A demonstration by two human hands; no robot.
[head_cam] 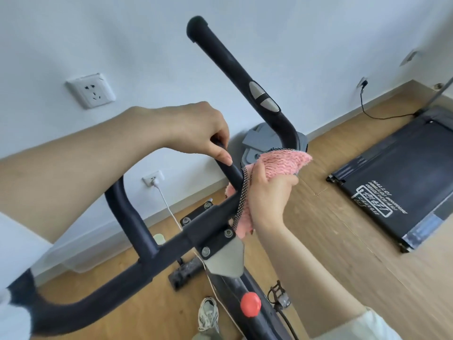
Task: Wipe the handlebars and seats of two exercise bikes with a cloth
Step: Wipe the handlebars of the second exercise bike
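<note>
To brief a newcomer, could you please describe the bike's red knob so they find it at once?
Start at the black handlebar, then drop below its bolted grey plate to the dark frame post. The knob sits on that post, the only round red part among black and grey ones.

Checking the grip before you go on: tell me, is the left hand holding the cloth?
No, the pink cloth is gripped by the right hand, while the left hand grips the bare handlebar.
</note>
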